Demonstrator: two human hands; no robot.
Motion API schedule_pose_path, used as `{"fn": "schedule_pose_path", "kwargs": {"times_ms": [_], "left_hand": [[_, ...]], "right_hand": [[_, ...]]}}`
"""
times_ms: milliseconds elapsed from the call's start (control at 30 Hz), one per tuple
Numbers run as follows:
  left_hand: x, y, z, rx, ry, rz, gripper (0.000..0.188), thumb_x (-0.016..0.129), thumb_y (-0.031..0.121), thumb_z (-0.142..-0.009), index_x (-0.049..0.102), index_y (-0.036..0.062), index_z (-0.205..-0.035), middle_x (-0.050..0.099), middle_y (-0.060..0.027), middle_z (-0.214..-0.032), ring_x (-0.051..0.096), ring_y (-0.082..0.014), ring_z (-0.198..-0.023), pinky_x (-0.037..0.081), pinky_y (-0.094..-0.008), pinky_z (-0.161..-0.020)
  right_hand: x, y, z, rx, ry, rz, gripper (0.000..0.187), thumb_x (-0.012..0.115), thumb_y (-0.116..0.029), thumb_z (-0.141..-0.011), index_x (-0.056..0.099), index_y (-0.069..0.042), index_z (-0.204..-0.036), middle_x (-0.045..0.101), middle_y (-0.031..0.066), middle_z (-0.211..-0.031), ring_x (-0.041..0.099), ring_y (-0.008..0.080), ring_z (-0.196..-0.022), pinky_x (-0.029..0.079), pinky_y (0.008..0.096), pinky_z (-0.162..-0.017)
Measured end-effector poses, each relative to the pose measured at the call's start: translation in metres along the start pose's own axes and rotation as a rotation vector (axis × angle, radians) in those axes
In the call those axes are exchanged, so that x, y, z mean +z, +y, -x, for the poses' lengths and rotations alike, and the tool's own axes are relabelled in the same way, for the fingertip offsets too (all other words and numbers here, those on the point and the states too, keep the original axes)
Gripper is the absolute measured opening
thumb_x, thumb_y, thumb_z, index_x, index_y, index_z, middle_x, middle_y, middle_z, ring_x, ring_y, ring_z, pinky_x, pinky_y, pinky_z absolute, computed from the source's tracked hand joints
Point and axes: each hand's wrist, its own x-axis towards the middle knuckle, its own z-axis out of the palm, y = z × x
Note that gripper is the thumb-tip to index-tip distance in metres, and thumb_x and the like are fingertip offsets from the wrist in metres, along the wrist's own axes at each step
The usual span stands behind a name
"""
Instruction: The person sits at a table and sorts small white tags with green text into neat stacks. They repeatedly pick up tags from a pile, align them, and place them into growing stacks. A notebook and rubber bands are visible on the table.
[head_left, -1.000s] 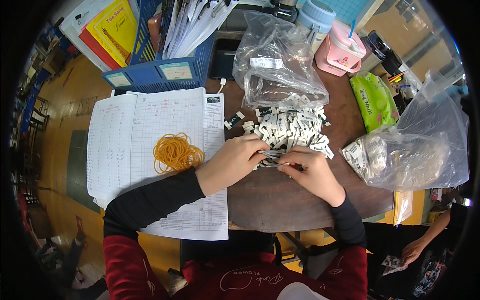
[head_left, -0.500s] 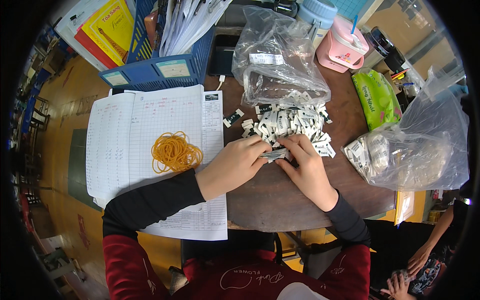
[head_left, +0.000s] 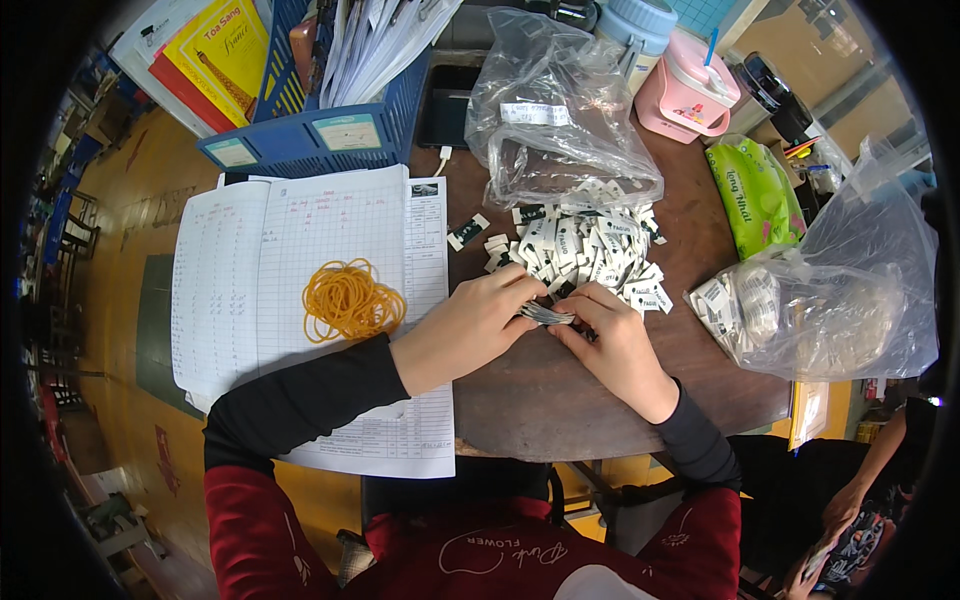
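Between my two hands is a small stack of fabric labels (head_left: 545, 314), its edges slightly fanned. My left hand (head_left: 482, 322) pinches the stack's left end between thumb and fingers. At its right end my right hand (head_left: 612, 338) grips with thumb and bent fingers. Just beyond my fingers lies a loose heap of white and dark green labels (head_left: 590, 245), spread on the brown wooden table (head_left: 540, 410). One dark label (head_left: 467, 232) lies apart, left of the heap.
Yellow rubber bands (head_left: 352, 300) rest on an open notebook (head_left: 300, 215) at left. Behind stand a blue file rack (head_left: 300, 145) and a clear plastic bag (head_left: 560, 100). At right are a green tissue pack (head_left: 752, 200) and bagged label bundles (head_left: 800, 315). Another person's hand (head_left: 845, 510) is lower right.
The label stack has bent and fanned a little between my fingers. My hands stay in nearly the same place. The other person's hands at lower right have shifted.
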Motion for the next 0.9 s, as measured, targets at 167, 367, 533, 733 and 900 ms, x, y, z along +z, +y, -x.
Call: {"fn": "schedule_pose_path", "kwargs": {"times_ms": [167,367,533,733,900], "left_hand": [[-0.003,0.000,-0.002,-0.049,0.025,0.019,0.021,0.073,0.005,-0.086,0.067,0.0008,-0.106,0.065,-0.0106,-0.095,0.068,-0.0251,-0.076,0.053,-0.0348,-0.066],[-0.006,0.003,-0.003,-0.125,0.067,0.118,0.008,0.067,0.006,-0.088,0.069,-0.0004,-0.093,0.069,-0.0153,-0.084,0.067,-0.0331,-0.074,0.052,-0.0393,-0.067],[-0.010,0.007,-0.004,-0.185,0.072,0.223,0.008,0.072,0.003,-0.088,0.073,-0.0005,-0.094,0.073,-0.0096,-0.083,0.069,-0.0168,-0.070,0.052,-0.0280,-0.064],[-0.010,0.009,-0.005,-0.244,0.013,0.303,0.008,0.073,0.004,-0.088,0.073,-0.0020,-0.094,0.075,-0.0080,-0.084,0.069,-0.0116,-0.073,0.053,-0.0252,-0.068],[-0.010,0.003,-0.008,-0.282,0.008,0.460,0.010,0.074,0.005,-0.090,0.071,-0.0026,-0.095,0.075,-0.0065,-0.089,0.069,-0.0094,-0.079,0.054,-0.0238,-0.071]], "right_hand": [[-0.002,0.005,-0.001,0.034,0.021,0.022,0.023,0.076,0.000,-0.083,0.071,0.002,-0.105,0.067,0.0109,-0.093,0.067,0.0222,-0.072,0.054,0.0302,-0.065],[-0.009,0.004,-0.003,0.094,0.049,-0.043,0.016,0.076,0.000,-0.082,0.073,0.002,-0.098,0.069,0.0128,-0.087,0.067,0.0257,-0.069,0.053,0.0335,-0.063],[-0.024,0.001,-0.005,0.163,0.002,-0.121,0.014,0.079,0.000,-0.080,0.075,0.003,-0.092,0.073,0.0101,-0.082,0.068,0.0165,-0.066,0.052,0.0290,-0.062],[-0.036,0.002,-0.007,0.241,-0.086,-0.133,0.015,0.082,0.000,-0.077,0.077,0.003,-0.091,0.074,0.0079,-0.078,0.066,0.0096,-0.067,0.052,0.0252,-0.064],[-0.040,0.001,-0.009,0.471,-0.103,-0.306,0.011,0.081,0.001,-0.079,0.077,0.004,-0.089,0.074,0.0054,-0.077,0.065,0.0062,-0.068,0.050,0.0229,-0.062]]}}
